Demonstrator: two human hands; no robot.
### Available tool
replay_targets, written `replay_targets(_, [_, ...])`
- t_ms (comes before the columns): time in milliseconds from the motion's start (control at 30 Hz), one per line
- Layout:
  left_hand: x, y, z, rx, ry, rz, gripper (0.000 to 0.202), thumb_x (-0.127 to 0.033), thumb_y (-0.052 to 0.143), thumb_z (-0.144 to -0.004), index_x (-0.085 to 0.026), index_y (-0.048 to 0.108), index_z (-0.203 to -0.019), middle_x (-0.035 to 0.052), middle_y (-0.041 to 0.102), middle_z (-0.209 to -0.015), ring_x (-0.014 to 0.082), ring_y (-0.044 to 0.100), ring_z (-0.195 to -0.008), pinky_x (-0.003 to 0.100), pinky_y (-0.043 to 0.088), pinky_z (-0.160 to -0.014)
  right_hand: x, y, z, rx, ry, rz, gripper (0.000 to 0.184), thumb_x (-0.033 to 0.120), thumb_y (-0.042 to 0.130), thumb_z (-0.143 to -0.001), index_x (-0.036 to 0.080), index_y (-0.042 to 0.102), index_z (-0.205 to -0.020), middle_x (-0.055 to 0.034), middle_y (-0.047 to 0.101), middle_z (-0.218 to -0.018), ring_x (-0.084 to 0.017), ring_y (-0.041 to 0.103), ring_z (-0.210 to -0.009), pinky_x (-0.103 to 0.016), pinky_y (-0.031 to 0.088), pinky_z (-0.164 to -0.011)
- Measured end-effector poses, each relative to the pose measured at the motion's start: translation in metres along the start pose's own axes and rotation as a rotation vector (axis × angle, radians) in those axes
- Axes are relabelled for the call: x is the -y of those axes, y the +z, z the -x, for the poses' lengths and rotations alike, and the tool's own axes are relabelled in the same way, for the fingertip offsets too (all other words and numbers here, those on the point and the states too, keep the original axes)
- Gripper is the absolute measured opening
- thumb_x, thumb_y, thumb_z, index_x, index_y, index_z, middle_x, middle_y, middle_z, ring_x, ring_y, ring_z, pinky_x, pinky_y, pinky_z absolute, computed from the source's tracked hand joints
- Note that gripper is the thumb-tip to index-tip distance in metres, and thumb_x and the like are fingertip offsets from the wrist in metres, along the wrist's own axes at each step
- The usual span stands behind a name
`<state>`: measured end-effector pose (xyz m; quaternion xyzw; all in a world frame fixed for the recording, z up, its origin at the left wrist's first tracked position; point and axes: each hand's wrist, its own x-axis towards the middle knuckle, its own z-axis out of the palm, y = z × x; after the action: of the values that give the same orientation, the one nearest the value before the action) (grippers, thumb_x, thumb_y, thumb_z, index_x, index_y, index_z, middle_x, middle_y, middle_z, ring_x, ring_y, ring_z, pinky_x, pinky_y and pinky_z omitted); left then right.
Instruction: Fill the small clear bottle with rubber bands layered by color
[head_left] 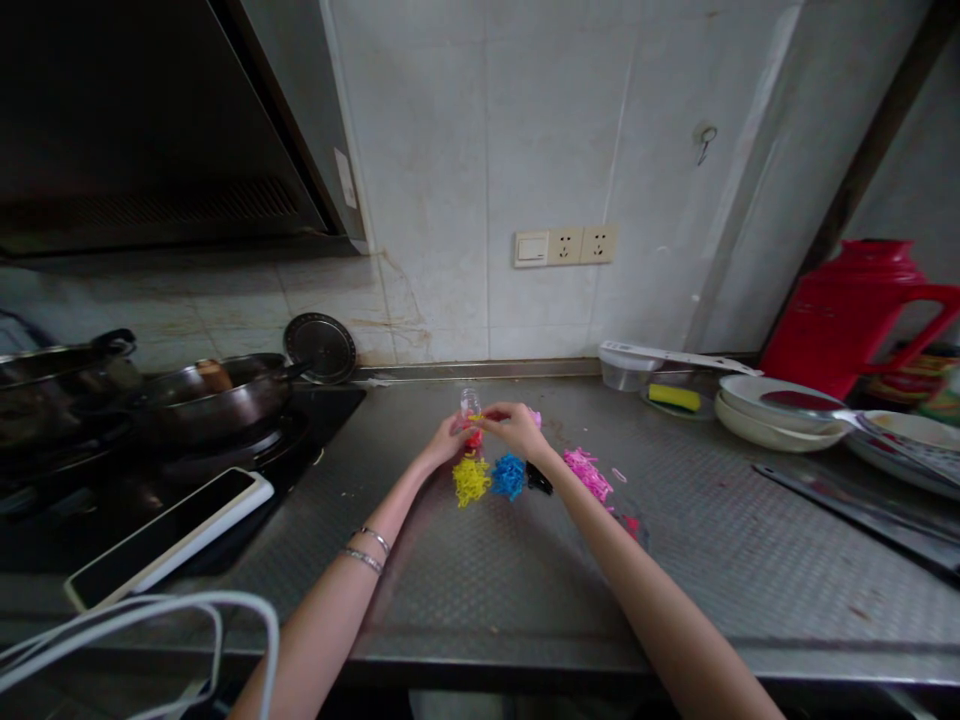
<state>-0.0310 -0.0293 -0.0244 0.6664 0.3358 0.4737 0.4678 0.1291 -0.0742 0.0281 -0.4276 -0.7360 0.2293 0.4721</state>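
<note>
Worktop of grey, dimple-patterned steel [450,600] runs along a pale tiled wall [435,150], with a black glass cooktop [330,415] at left and a red plastic jug [840,325] at far right.

Left hand [445,442]: fingers closed about a small, clear, narrow container [470,400], which sits mid-counter, just behind the heaps; red pieces show low in or behind it. Judged purpose of the hold: steadying. Whether its base touches the steel, cannot tell.

Right hand [517,430]: thumb and fingertips pinched on a tiny yellow piece [476,418] at the container, the two hands nearly meeting. Fine pinch probably suits so slight an item.

Nearest the hands, a heap of thin yellow pieces [471,482] lies beside a heap of blue pieces [508,477]; then black pieces [539,480], partly hidden by the right forearm. Beyond that arm, a heap of bright pink pieces [589,475], and a clear packet with red contents [634,527]. Layout seems sorted by colour, near enough for a short reach.

Left edge: a black-and-white slab-shaped device [172,540] rests partly over the cooktop, well apart from the heaps.
</note>
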Motion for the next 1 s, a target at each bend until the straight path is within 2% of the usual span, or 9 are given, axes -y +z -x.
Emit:
replay_targets(100, [0.000,-0.001,0.001,-0.043,0.021,-0.071,0.037,-0.027,0.063,-0.066,-0.012,0.055,-0.098,0.0078,0.063,-0.092,0.0173,0.058,-0.084,0.033,0.041,-0.083,0.002,-0.010,-0.019,-0.052,-0.008,0.048,0.021,0.030,0.059,-0.069,0.013,0.066,-0.079,-0.0049,0.067,-0.073,-0.014,0.058,-0.066,-0.022,0.044,-0.062])
replay_targets(200, [0.005,-0.003,-0.002,-0.078,0.037,-0.112,0.031,-0.023,0.062,-0.066,-0.013,0.056,-0.095,0.0068,0.062,-0.093,0.0165,0.057,-0.086,0.033,0.039,-0.087,0.006,-0.018,-0.039,-0.025,-0.039,0.129,0.020,0.028,0.059,-0.069,0.013,0.066,-0.080,-0.0045,0.067,-0.074,-0.013,0.058,-0.067,-0.021,0.043,-0.062])
replay_targets(467, [0.012,-0.004,-0.006,-0.058,0.050,-0.123,0.029,-0.018,0.060,-0.066,-0.012,0.055,-0.094,0.0076,0.061,-0.094,0.0159,0.057,-0.087,0.035,0.039,-0.088,0.020,-0.022,-0.082,0.295,-0.077,0.388,0.015,0.017,0.062,-0.065,0.009,0.068,-0.077,-0.0055,0.067,-0.067,-0.012,0.059,-0.060,-0.018,0.043,-0.054])
replay_targets(633, [0.012,-0.004,-0.006,-0.051,0.069,-0.116,0.027,-0.017,0.059,-0.067,-0.012,0.054,-0.093,0.0070,0.062,-0.091,0.0151,0.057,-0.085,0.035,0.039,-0.088,0.035,-0.021,-0.093,0.456,0.077,0.425,0.016,0.008,0.058,-0.065,0.007,0.067,-0.079,-0.0069,0.067,-0.066,-0.010,0.058,-0.051,-0.016,0.045,-0.048])
replay_targets(767, [0.009,-0.003,-0.005,-0.071,0.046,-0.100,0.027,-0.016,0.061,-0.066,-0.011,0.055,-0.092,0.0079,0.062,-0.091,0.0156,0.057,-0.085,0.035,0.039,-0.087,0.047,-0.022,-0.097,0.504,0.170,0.453,0.019,0.007,0.060,-0.065,0.007,0.066,-0.082,-0.0083,0.067,-0.066,-0.010,0.057,-0.046,-0.018,0.047,-0.045])
replay_targets(1000, [0.012,-0.003,-0.005,-0.103,0.028,-0.058,0.030,-0.015,0.064,-0.064,-0.011,0.056,-0.093,0.0084,0.062,-0.093,0.0166,0.057,-0.088,0.037,0.038,-0.090,0.056,-0.022,-0.101,0.537,0.102,0.582,0.024,0.007,0.061,-0.062,0.010,0.068,-0.086,-0.0070,0.068,-0.072,-0.010,0.057,-0.049,-0.017,0.045,-0.045])
